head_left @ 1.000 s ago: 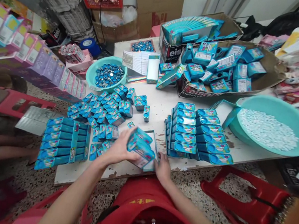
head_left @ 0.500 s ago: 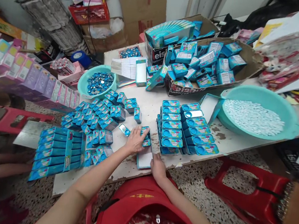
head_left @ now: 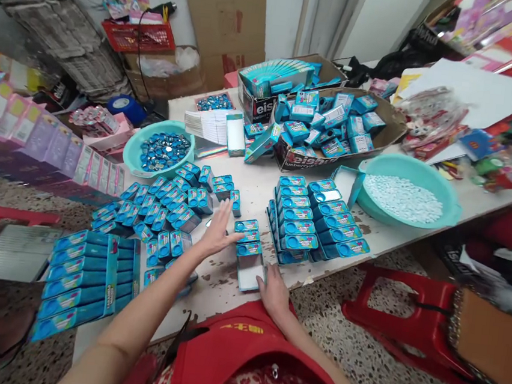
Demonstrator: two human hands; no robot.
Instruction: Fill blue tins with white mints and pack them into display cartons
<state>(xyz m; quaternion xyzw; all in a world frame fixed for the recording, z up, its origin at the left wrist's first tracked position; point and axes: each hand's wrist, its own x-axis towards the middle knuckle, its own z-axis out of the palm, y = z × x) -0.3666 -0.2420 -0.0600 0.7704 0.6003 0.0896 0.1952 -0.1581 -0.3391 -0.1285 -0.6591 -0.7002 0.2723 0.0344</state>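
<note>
A display tray lies near the table's front edge, its far part holding a few blue boxes and its near part showing white inside. Fingers spread, my left hand hovers just left of those boxes and holds nothing. My right hand rests at the tray's near right corner, its fingers bent against the edge; I cannot tell how firmly they grip. Many small blue boxes stand loosely on the left. To the right are filled trays in stacked rows.
A bowl of blue tins stands back left, and a bowl of white candies at right. Cartons of blue boxes sit behind. Packed trays fill the left front corner. A red stool stands at right.
My left hand has lifted off the boxes and moved left, its fingers spreading. Several boxes now show in the tray. My right hand stays at its corner. The view has shifted.
</note>
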